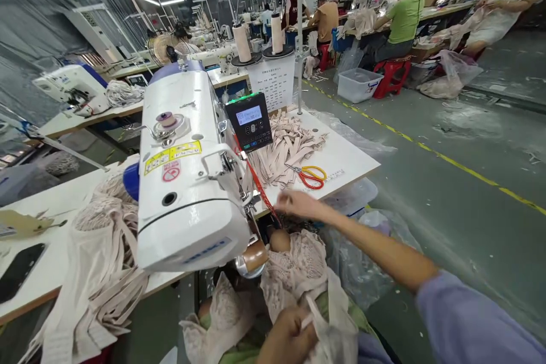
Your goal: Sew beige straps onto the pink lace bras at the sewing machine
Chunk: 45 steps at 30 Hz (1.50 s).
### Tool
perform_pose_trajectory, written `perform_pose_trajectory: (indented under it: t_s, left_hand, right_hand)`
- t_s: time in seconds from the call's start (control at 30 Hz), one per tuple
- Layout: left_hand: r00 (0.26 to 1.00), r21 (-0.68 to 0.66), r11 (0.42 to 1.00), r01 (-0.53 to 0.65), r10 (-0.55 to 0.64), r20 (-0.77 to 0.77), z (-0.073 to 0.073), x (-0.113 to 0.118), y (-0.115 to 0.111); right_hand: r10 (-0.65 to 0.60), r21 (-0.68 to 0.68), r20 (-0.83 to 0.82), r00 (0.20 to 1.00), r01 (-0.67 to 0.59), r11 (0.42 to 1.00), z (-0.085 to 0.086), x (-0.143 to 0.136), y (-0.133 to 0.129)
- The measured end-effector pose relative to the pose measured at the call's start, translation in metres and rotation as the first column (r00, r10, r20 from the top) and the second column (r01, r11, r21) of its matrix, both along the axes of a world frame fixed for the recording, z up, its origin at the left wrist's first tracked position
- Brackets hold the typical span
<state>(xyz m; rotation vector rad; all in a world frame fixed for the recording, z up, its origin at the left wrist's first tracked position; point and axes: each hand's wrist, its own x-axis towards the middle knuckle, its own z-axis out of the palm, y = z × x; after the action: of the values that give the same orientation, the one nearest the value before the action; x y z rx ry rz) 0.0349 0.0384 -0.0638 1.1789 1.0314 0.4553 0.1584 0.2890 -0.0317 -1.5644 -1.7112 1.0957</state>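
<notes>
My left hand, low in the view, is closed on part of a beige lace bra lying over my lap. A pale strap end sticks out by its fingers. My right hand is over the table's front edge, beside a red patterned band that hangs from the sewing machine. Its fingers look curled but are blurred, so I cannot tell whether they hold anything. Orange-and-red-handled scissors lie just behind it, next to a heap of beige strap pieces. Another lace cup lies to the left.
Beige bras with straps hang over the table's left side, near a black phone. A control panel and two thread cones stand behind the machine. Plastic bags lie at right. Several people work farther back.
</notes>
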Motion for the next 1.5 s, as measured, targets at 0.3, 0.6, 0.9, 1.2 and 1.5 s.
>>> perform_pose_trajectory:
  t_s: [0.3,0.6,0.9,1.2,1.5]
  left_hand:
    - [0.928,0.149,0.935,-0.322,0.343,-0.146,-0.006,-0.044,-0.011]
    - [0.886,0.091,0.903,-0.420,0.430,-0.174,0.041,-0.061,-0.004]
    - [0.832,0.180,0.829,-0.529,0.548,-0.079,0.075,-0.047,-0.005]
    - [0.918,0.026,0.921,-0.390,0.390,-0.066,0.055,-0.040,0.008]
    - [0.918,0.015,0.920,-0.393,0.393,-0.048,0.055,-0.041,0.005]
  right_hand:
    - [-0.350,-0.107,-0.408,0.843,0.337,0.935,0.044,-0.046,0.097]
    - [-0.290,-0.292,-0.889,0.356,0.049,0.955,0.042,-0.006,-0.010]
    - [-0.418,-0.463,-0.886,0.201,-0.453,0.762,0.006,-0.007,-0.140]
    - [-0.482,-0.453,-0.874,0.056,-0.450,0.769,0.016,-0.027,-0.171]
    - [-0.243,-0.564,-0.797,0.552,-0.540,0.625,-0.009,-0.013,-0.188]
